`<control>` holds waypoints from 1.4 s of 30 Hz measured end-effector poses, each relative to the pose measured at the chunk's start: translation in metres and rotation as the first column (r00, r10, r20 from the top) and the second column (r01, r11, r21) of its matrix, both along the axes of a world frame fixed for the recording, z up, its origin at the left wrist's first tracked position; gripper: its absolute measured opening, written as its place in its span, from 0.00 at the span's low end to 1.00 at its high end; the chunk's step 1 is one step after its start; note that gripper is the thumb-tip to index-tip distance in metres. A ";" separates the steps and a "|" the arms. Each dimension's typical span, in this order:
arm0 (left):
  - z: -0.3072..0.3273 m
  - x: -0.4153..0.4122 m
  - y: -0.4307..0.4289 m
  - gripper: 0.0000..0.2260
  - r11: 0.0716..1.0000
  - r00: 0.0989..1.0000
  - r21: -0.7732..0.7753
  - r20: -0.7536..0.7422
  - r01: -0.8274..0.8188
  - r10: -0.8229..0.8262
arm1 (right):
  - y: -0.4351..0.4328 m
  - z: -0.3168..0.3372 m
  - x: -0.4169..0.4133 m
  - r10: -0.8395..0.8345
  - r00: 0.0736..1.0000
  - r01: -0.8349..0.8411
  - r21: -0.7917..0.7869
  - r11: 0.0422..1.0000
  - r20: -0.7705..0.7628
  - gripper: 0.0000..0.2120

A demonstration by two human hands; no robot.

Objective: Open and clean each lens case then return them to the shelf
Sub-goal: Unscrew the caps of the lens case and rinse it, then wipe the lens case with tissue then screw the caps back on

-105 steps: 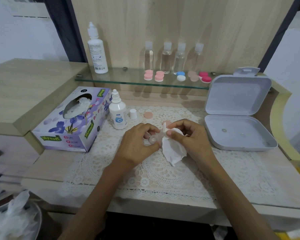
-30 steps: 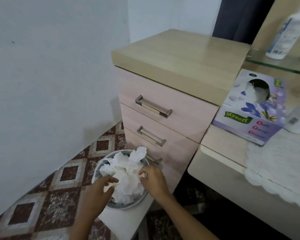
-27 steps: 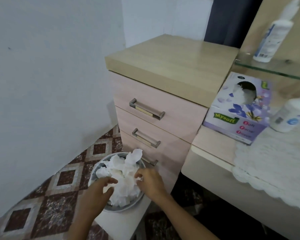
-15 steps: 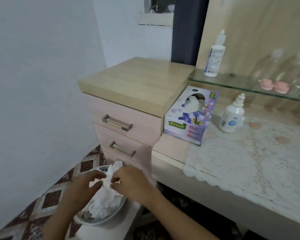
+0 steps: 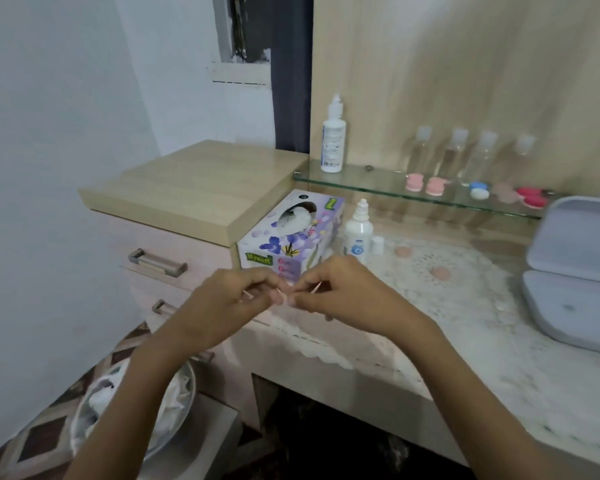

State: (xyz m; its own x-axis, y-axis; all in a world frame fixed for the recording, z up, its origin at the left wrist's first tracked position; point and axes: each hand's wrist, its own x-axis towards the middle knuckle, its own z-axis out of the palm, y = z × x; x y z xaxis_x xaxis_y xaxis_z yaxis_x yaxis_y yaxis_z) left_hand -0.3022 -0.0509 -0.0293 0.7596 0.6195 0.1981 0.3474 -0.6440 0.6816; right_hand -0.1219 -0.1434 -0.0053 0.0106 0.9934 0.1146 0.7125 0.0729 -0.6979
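Both hands, at the waste bin [image 5: 132, 407] half a second ago, are now raised before the tissue box [image 5: 291, 233]; the used tissue is discarded, so capping follows. Left hand [image 5: 222, 303] and right hand [image 5: 343, 299] pinch the open lens case [image 5: 282, 295] between fingertips, its long axis running left to right, facing indistinct. Two pink caps [image 5: 440, 273] lie on the lace mat [image 5: 465, 299].

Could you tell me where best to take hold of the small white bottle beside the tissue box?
Grip the small white bottle around its wide body, coming from the front right; it stands upright, with the tissue box close on its left.
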 end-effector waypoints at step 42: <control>-0.039 0.195 0.015 0.31 0.935 0.767 -0.215 0.534 -0.282 0.355 | -0.083 -0.078 0.164 -0.552 0.834 0.538 0.200 0.819 0.013 0.14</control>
State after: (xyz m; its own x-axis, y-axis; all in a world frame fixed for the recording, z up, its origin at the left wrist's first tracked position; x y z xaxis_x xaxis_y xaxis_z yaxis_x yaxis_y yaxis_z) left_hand -0.1074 -0.0363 -0.0680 0.2939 0.8514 0.4345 0.0561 -0.4691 0.8813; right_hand 0.0421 -0.2269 -0.0835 0.5299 0.7888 0.3114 0.7178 -0.2216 -0.6600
